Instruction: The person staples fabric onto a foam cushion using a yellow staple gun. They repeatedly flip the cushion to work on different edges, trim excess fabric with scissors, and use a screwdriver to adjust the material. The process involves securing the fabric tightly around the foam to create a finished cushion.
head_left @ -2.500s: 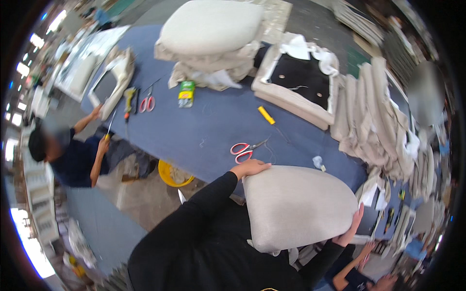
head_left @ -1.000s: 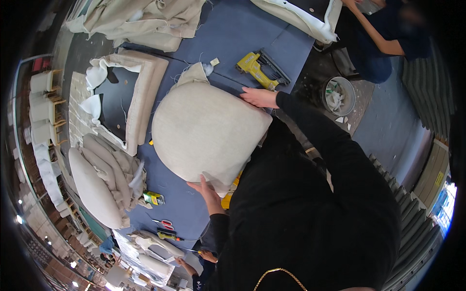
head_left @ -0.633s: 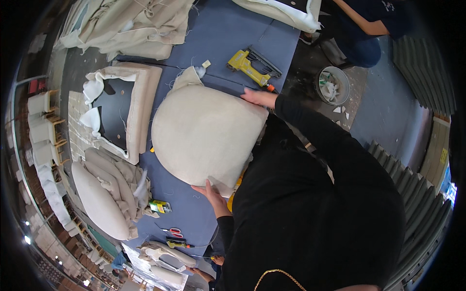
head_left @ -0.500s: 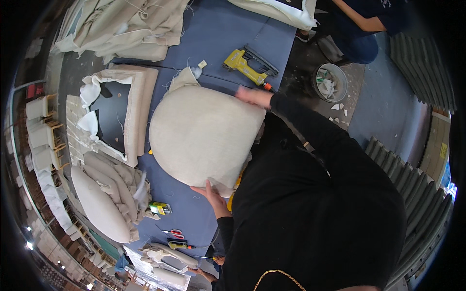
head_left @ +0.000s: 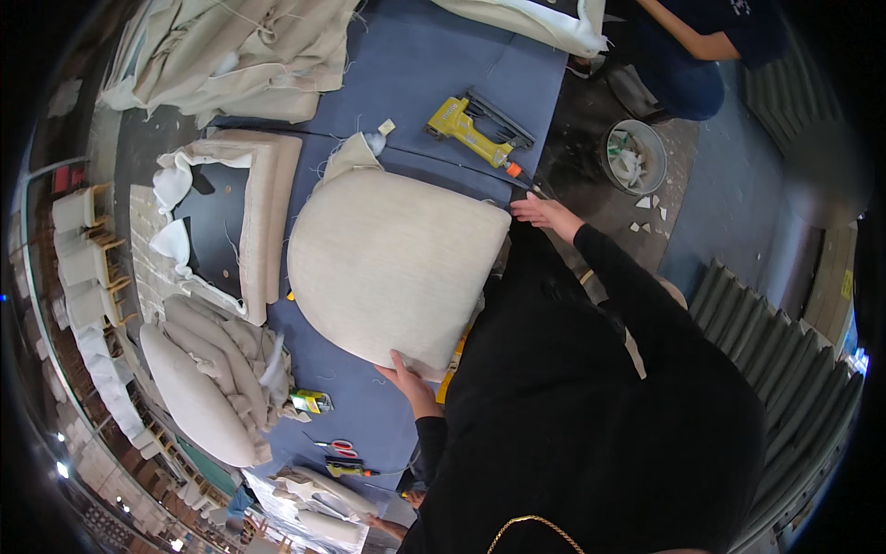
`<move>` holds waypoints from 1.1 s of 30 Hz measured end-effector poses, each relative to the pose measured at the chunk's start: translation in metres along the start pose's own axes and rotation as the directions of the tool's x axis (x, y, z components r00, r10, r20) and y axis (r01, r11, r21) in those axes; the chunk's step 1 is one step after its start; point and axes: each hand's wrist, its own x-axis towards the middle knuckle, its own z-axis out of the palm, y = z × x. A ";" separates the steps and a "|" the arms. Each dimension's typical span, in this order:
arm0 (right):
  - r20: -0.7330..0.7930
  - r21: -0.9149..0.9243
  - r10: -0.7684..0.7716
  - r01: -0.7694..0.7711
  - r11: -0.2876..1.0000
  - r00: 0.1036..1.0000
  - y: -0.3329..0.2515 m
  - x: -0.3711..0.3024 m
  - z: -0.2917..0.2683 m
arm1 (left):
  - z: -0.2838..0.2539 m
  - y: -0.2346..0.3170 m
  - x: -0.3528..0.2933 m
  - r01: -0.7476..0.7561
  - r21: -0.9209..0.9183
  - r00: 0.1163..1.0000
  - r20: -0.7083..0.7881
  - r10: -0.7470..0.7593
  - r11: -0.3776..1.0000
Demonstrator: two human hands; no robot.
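Observation:
A rounded cushion (head_left: 397,263) covered in smooth beige fabric lies on the blue-grey worktable (head_left: 392,69), its straighter edge toward my body. My left hand (head_left: 411,383) grips its lower corner, thumb on top and fingers curled beneath, partly hidden. Off the opposite corner, my right hand (head_left: 546,215) is open with fingers stretched out, close to the cushion's edge and holding nothing. A yellow staple gun (head_left: 475,134) with an orange hose fitting rests on the table just beyond. A beige fabric flap (head_left: 351,155) with frayed threads shows behind the cushion.
Left of the cushion are a padded panel with a black board (head_left: 220,217), a second cushion (head_left: 189,392) and crumpled fabric. Scissors (head_left: 341,449) and another staple gun (head_left: 346,467) lie lower down. A bucket of scraps (head_left: 632,157) stands on the floor near a co-worker (head_left: 678,78).
My right hand has moved right, from over the cushion's upper edge to beyond its corner, fingers now spread. The left hand keeps its hold; the cushion has hardly shifted.

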 end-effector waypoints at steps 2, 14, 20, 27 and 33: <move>-0.128 0.053 -0.135 0.143 0.988 0.983 0.002 0.001 0.016 | -0.008 -0.005 0.005 -0.013 -0.001 1.000 0.026 0.013 1.000; 0.097 -0.251 -0.191 0.210 0.945 0.977 -0.075 0.055 0.052 | -0.029 -0.026 0.010 0.077 -0.088 0.995 -0.054 -0.082 0.993; 0.064 -0.114 -0.146 0.153 0.982 0.987 -0.088 0.065 0.067 | -0.025 -0.035 0.015 0.014 -0.159 0.998 -0.063 -0.024 0.987; -0.116 0.143 -0.078 0.095 0.985 0.990 -0.097 0.059 0.038 | -0.019 -0.034 0.009 0.059 -0.203 0.985 -0.147 -0.090 0.977; -0.253 0.160 -0.126 0.170 0.972 0.959 -0.092 0.046 0.045 | -0.022 -0.044 0.005 0.037 -0.194 0.981 -0.178 -0.072 0.980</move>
